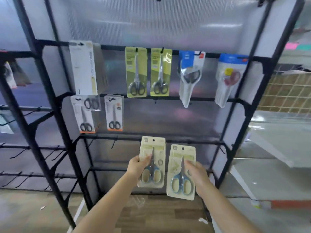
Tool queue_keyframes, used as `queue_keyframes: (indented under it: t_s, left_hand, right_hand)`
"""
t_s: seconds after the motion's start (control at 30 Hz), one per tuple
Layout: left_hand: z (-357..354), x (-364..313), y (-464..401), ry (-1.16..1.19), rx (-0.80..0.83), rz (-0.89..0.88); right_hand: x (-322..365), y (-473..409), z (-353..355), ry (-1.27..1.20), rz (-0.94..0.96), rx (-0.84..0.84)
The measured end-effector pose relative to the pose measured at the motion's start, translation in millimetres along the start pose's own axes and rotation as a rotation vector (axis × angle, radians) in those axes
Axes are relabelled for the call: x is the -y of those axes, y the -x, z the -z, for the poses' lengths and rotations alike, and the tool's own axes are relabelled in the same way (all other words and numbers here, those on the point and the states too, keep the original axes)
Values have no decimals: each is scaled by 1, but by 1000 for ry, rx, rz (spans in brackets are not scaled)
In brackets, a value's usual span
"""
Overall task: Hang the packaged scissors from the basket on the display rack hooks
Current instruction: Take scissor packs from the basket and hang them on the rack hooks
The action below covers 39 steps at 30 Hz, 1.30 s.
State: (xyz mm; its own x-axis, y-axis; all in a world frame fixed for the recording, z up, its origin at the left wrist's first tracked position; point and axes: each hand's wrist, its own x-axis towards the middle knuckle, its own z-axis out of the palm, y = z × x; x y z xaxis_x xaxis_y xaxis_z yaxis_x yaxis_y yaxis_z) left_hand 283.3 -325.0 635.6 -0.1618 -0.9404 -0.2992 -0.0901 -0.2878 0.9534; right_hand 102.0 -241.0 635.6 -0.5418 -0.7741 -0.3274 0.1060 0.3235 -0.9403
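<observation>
Two cream packs of blue-handled scissors, one per hand, both upright with blades up and hang holes on top. Left hand pinching the left pack at its edge, thumb across the front; right hand gripping the right pack from its right side. Left pack higher, its hole just below the third rail of the display rack, near a bare hook off to its left. Right pack lower, hole well under that rail. Likely left first: up and onto a hook. Other scissor packs already hung on the rails above. Basket not in view.
</observation>
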Motion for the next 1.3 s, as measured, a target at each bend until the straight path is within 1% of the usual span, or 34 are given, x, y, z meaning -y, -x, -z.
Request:
queue_keyframes:
  t_s: [0.2, 0.37, 0.5, 0.8, 0.93, 1.07, 1.2, 1.3]
  left_hand:
    - [34, -10, -58, 29, -18, -20]
    - [61, -24, -90, 32, -12, -25]
    - [70, -35, -113, 33, -18, -28]
    - [54, -50, -151, 111, 0, -66]
    - [49, -54, -169, 116, -47, -47]
    - [52, -59, -186, 152, -108, -45]
    - [56, -60, -198, 176, -154, -63]
    - [58, -59, -201, 187, -179, -56]
  right_hand:
    - [17, -47, -53, 18, 41, -13]
    - [34, -72, -95, 11, 82, -10]
    - [47, -89, -116, -5, 102, -10]
    - [86, -138, -127, -63, 158, -31]
    - [104, -163, -129, -38, 184, -44]
    - [123, -184, -131, -15, 267, -18]
    - [129, -199, -136, 47, 355, 14]
    - [130, -205, -139, 39, 385, 29]
